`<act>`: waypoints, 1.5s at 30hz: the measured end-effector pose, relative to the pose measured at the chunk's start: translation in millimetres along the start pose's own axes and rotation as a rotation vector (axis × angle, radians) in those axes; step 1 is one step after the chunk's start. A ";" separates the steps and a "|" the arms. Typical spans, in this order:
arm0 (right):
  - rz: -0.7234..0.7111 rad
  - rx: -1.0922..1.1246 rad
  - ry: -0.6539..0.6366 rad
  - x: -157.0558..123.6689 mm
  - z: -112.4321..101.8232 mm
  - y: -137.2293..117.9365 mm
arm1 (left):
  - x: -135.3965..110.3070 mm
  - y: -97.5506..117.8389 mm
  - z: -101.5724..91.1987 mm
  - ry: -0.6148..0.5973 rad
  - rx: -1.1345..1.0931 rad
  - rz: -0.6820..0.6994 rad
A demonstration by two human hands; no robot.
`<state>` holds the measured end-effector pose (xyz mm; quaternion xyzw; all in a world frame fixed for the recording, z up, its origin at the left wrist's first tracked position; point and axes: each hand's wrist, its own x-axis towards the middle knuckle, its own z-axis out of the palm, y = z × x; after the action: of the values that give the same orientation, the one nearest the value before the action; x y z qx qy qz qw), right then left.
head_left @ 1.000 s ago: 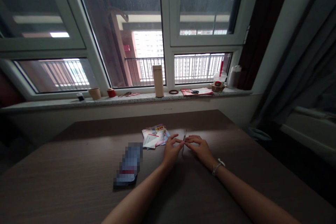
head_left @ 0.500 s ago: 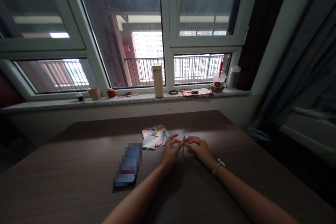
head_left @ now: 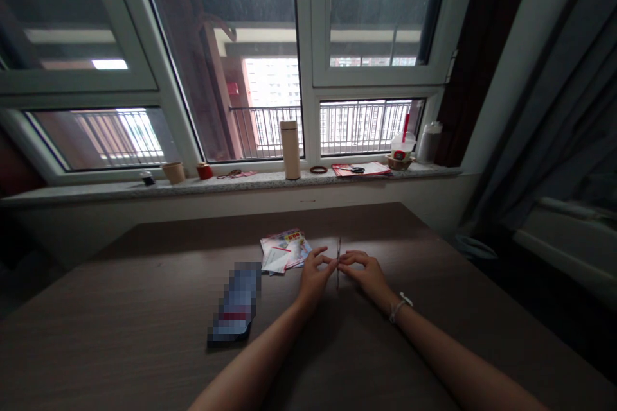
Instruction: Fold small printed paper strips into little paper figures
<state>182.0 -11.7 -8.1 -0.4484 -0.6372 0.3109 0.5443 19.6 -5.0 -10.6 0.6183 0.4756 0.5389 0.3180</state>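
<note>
My left hand (head_left: 314, 279) and my right hand (head_left: 370, 274) meet over the table, fingertips facing each other. Between them stands a thin flat piece (head_left: 338, 279), perhaps paper or card, seen almost edge-on; its faces are hidden from me. Thumb and fingers of both hands pinch it near its middle. Just beyond my left hand lies a small pile of printed paper sheets (head_left: 294, 248), with a white slip (head_left: 276, 259) on top. Left of my forearm rests a phone-shaped item (head_left: 236, 305), its surface blurred out.
The brown table (head_left: 120, 295) reaches to the wall below the window. On the sill (head_left: 265, 178) stand a beige flask (head_left: 290, 151), a paper cup (head_left: 173, 173), a red spool (head_left: 204, 171), scissors (head_left: 357, 169) on papers, and a drink cup (head_left: 402, 143) in a basket.
The thin piece has turned very slightly between my fingertips. Both hands keep nearly the same place and grip; everything else is unchanged.
</note>
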 end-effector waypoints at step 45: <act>0.021 -0.081 0.058 3.3 -1.8 5.4 | 3.0 -6.9 0.8 -0.002 0.024 0.027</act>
<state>185.0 -6.7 -11.2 -0.4856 -0.6286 0.2772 0.5406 18.6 0.3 -15.9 0.6288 0.4735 0.5368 0.3038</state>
